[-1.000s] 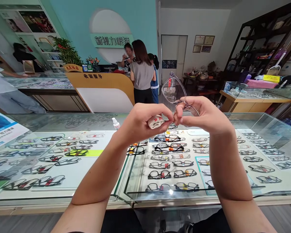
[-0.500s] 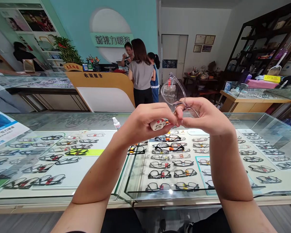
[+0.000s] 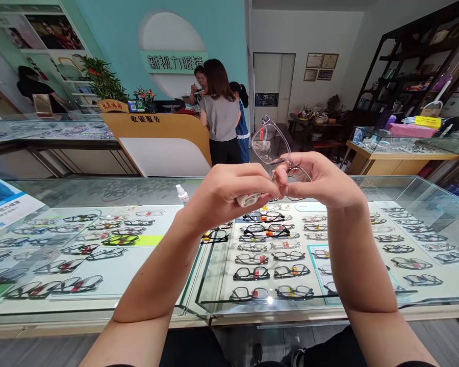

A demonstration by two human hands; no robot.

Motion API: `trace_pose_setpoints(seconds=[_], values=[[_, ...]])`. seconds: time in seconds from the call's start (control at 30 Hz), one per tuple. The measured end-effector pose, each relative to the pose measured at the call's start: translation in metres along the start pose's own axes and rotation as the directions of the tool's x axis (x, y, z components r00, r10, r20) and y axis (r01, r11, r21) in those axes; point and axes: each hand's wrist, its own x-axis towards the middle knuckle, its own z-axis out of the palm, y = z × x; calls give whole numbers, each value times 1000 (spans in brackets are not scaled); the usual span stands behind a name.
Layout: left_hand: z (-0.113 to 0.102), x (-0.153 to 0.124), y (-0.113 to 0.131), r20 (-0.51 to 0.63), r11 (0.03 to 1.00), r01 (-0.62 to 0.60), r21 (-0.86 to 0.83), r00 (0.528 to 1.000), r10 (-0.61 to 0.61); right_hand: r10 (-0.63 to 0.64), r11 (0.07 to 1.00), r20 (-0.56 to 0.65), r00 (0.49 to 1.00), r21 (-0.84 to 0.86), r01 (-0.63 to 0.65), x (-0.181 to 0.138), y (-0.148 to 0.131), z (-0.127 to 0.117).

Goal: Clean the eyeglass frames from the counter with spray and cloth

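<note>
My right hand (image 3: 321,181) pinches a pair of clear-framed glasses (image 3: 270,145), held up on end above the glass counter (image 3: 99,306). My left hand (image 3: 229,191) is closed round a small white cloth (image 3: 248,199) with red marks and presses it against the frame where my right fingers grip it. Both hands touch at the fingertips, just above the display of glasses under the glass.
Rows of glasses (image 3: 268,255) lie in the showcase below. A small white spray bottle (image 3: 182,194) stands on the counter behind my left hand. Three people (image 3: 220,114) stand at a yellow service desk (image 3: 156,132). Dark shelves (image 3: 413,66) and another showcase (image 3: 405,148) are on the right.
My hands and the glasses stay almost still, with the left fingers shifting the cloth slightly on the frame. A person at the far left has gone out of view.
</note>
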Motion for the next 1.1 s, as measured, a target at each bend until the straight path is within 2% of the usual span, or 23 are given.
trace_pose_setpoints(seconds=[0.33,0.7,0.93,1.03,1.1], values=[[0,0,0,-27,999,-23,-43,999,22,25,997,-5,1000,76,-25,-1,5,0],[-2,2,6,-27,999,-33,-16,999,33,7,998,-8,1000,58,-7,-1,5,-1],[-7,-1,8,8,1000,26,2,1000,-26,16,998,6,1000,56,-17,-1,5,2],[-12,-1,9,-59,993,107,-52,992,-110,22,1000,-29,999,-4,-22,-2,2,5],[-15,-3,7,-137,975,197,-99,968,-210,12,998,-61,998,-67,-16,-2,-1,6]])
